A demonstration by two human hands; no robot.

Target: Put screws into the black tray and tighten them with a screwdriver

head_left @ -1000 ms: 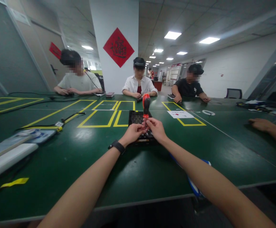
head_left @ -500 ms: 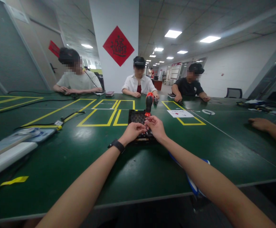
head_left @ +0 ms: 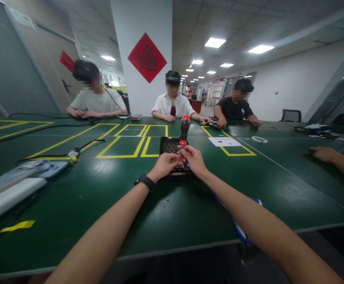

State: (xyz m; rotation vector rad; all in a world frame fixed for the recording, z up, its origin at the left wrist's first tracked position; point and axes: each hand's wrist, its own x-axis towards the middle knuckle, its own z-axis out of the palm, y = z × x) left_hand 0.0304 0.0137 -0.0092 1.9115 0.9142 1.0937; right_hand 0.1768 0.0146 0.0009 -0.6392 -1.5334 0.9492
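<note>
One co-worker's hand (head_left: 206,120) farther right, one screwdriver (head_left: 185,130)

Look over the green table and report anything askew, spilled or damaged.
One mild oddity: a yellow strip on the table's near left lies askew, apart from the straight yellow tape outlines farther back. Around the screwdriver and black case, no spill or damage is visible, though the left hand and right hand hide part.

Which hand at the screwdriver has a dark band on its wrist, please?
The left hand: a dark wristband circles its wrist, while the right hand, also at the screwdriver, has a bare wrist.
</note>
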